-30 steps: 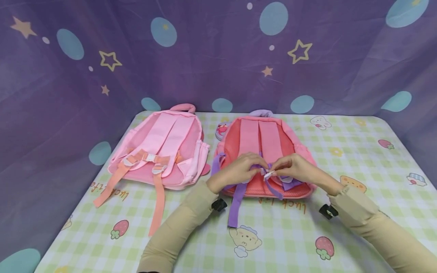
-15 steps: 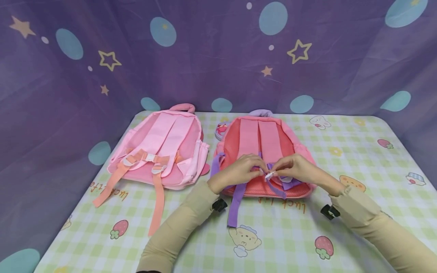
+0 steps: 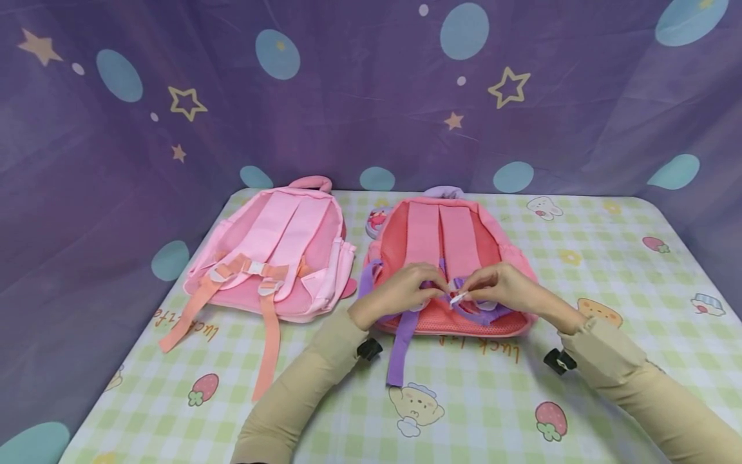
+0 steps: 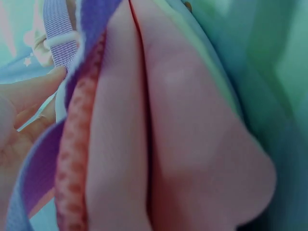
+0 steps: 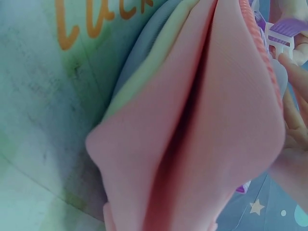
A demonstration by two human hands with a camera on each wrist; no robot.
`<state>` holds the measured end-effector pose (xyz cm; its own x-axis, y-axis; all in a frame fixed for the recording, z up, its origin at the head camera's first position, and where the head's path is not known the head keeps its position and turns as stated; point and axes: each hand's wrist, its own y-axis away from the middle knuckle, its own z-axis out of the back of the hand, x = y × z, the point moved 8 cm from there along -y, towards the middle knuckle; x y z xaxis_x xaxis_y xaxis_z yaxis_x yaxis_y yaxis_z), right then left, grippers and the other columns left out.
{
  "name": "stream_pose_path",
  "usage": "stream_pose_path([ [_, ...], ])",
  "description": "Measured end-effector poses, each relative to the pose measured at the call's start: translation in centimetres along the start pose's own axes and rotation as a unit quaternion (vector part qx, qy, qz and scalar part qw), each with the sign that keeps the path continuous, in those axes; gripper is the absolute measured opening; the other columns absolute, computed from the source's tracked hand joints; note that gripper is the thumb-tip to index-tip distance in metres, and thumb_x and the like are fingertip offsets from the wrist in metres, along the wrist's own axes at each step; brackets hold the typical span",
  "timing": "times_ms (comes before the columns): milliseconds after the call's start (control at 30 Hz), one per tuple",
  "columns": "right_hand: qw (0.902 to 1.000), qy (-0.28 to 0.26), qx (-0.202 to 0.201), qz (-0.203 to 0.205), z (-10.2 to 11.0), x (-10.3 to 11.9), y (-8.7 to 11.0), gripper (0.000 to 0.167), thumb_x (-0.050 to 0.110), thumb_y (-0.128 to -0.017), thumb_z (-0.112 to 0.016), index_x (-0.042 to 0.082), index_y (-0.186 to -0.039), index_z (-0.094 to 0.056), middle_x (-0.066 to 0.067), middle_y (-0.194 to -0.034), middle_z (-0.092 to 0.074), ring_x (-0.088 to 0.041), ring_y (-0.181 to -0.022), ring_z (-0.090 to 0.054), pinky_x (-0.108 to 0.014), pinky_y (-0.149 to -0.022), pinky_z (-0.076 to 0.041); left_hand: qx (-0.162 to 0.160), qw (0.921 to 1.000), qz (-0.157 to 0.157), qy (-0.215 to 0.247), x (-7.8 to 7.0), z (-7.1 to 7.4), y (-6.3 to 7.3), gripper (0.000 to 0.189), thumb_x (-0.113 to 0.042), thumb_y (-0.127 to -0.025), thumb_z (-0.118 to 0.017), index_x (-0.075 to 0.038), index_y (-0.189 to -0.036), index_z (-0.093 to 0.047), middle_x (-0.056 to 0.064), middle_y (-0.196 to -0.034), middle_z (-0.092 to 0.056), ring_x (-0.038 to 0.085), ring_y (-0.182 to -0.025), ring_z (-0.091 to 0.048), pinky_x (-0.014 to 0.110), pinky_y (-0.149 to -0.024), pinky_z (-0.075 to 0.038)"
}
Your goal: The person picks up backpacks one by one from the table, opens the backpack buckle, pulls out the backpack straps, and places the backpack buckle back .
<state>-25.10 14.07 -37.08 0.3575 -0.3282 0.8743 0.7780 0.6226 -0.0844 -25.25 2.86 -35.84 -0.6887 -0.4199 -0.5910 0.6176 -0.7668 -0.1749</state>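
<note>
A coral-pink backpack (image 3: 426, 232) lies with its strap side up, right of centre in the head view. Over its lower part my right hand (image 3: 504, 288) pinches a white plastic buckle (image 3: 457, 299) between thumb and fingers. My left hand (image 3: 406, 288) is just left of the buckle, its thumb and fingers pinching purple webbing strap (image 4: 58, 24). The right wrist view shows the white buckle (image 5: 280, 41) with purple webbing through it and a fingertip at its edge. The backpack's pink side (image 4: 192, 120) fills much of the left wrist view.
Left of it lies a light pink backpack (image 3: 290, 238) with orange straps (image 3: 268, 348) and a fastened white buckle (image 3: 255, 268). A loose purple strap (image 3: 400, 351) hangs onto the checked tablecloth (image 3: 487, 399). A purple curtain (image 3: 348, 96) stands behind the table.
The loose purple strap end below the white buckle has swung right and up, towards the right hand. My left hand has shifted slightly left, while the right hand stays about in place.
</note>
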Motion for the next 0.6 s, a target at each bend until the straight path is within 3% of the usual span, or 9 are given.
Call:
stream_pose_path([
  [267,1.0000,0.002,0.007,-0.003,-0.2,-0.2,0.0,0.010,0.004,-0.079,-0.063,-0.002,-0.087,-0.067,-0.013,-0.075,-0.064,-0.001,-0.059,-0.049,-0.017,-0.050,-0.042,-0.016,0.9996,0.024,0.000,0.5,0.7,0.3,0.012,-0.009,-0.085,-0.058,-0.007,-0.092,-0.067,0.000,-0.088,-0.062,0.010,-0.084,-0.055,0.025,-0.076,-0.045],
  [600,0.9995,0.020,0.013,-0.021,-0.3,-0.3,0.0,0.011,0.007,-0.079,-0.064,0.001,-0.087,-0.068,-0.008,-0.078,-0.066,-0.001,-0.060,-0.048,-0.016,-0.050,-0.040,-0.045,0.9984,0.030,-0.017,0.9,1.4,0.7,0.012,-0.010,-0.085,-0.059,-0.007,-0.092,-0.068,-0.001,-0.087,-0.061,0.010,-0.083,-0.054,0.022,-0.075,-0.044],
])
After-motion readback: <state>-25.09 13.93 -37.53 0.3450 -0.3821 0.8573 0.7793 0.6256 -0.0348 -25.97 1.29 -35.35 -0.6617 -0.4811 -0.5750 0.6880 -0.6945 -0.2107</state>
